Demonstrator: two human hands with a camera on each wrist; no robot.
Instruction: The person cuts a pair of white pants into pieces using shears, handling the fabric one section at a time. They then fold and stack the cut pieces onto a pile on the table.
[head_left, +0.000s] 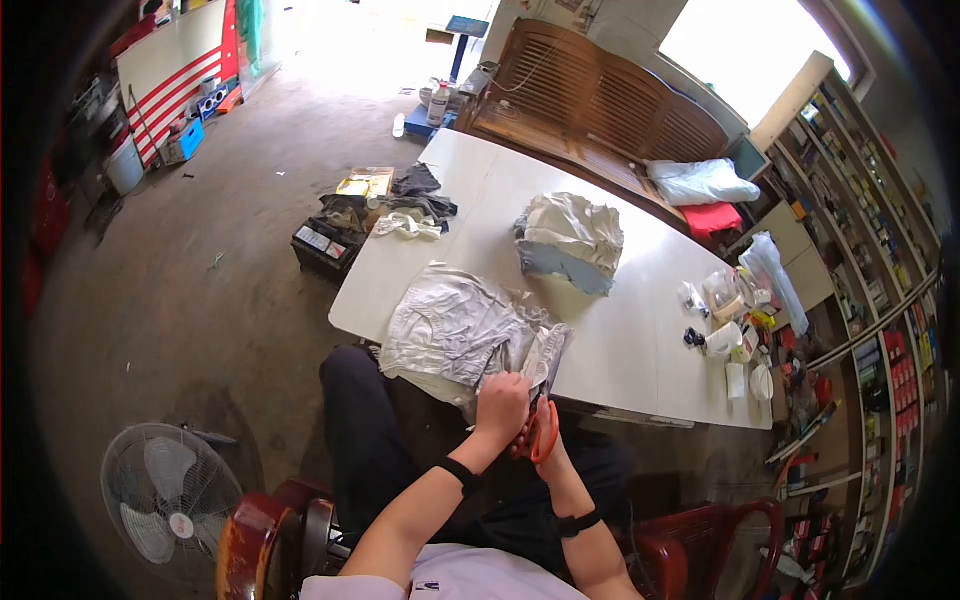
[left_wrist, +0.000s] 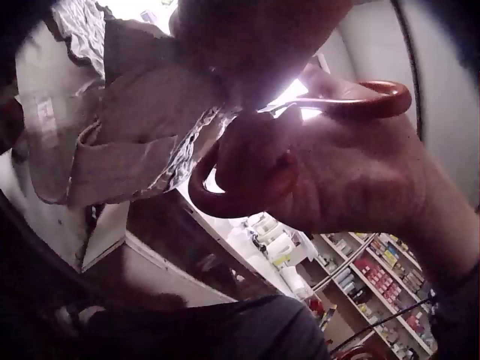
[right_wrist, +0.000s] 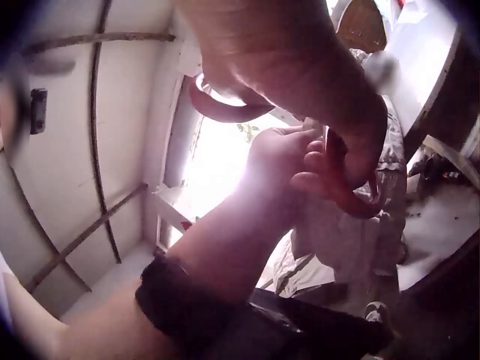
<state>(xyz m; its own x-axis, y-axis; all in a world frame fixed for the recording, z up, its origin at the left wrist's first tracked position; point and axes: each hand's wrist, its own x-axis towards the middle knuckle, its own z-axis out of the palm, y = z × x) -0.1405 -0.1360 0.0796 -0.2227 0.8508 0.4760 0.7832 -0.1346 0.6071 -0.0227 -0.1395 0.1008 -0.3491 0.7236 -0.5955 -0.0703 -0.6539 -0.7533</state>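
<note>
At the near edge of the white table lies a crumpled off-white garment (head_left: 440, 325), its elastic edge bunched on the right. My left hand (head_left: 502, 408) grips the cloth (left_wrist: 124, 150) at that near right corner. Just right of it, my right hand (head_left: 548, 440) holds orange-handled scissors (head_left: 545, 432), fingers through the loops. In the left wrist view both loops show around the right hand (left_wrist: 345, 165); the blades are mostly hidden by hands and cloth. The right wrist view shows the two hands touching or nearly so, the scissors' handle (right_wrist: 225, 112) between them.
A stack of grey and cream cloth (head_left: 572, 240) stands mid-table (head_left: 645, 330). Dark rags (head_left: 420, 195) lie at the left end, beside a black battery (head_left: 325, 245). Cups and bags crowd the right end. A fan (head_left: 170, 495) stands on the floor at left; a wooden bench (head_left: 600, 90) is behind.
</note>
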